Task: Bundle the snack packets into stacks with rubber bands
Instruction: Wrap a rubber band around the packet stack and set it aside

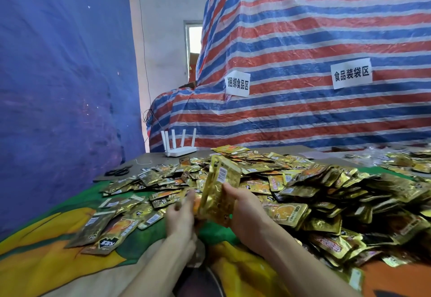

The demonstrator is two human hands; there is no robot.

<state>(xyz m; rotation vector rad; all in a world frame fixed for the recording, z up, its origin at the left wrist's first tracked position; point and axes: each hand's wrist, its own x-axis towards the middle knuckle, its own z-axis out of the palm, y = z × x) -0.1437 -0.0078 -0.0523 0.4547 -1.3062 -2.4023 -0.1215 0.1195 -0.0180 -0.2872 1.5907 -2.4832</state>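
Note:
A stack of gold snack packets (220, 187) stands on edge between my two hands, just above the green and orange cloth (42, 257). My right hand (245, 208) grips the stack's right side, thumb on the front packet. My left hand (180, 215) holds the stack's left side, fingers blurred. A big heap of loose gold and orange packets (314, 194) spreads across the table behind and to the right. A few packets (109, 229) lie flat at the left. No rubber band can be made out.
A white router (179, 145) with several antennas stands at the table's far edge. Black scissors (117, 171) lie at the far left on grey board. A striped tarp (303, 63) with two paper signs rises behind. Blue cloth (58, 86) hangs at the left.

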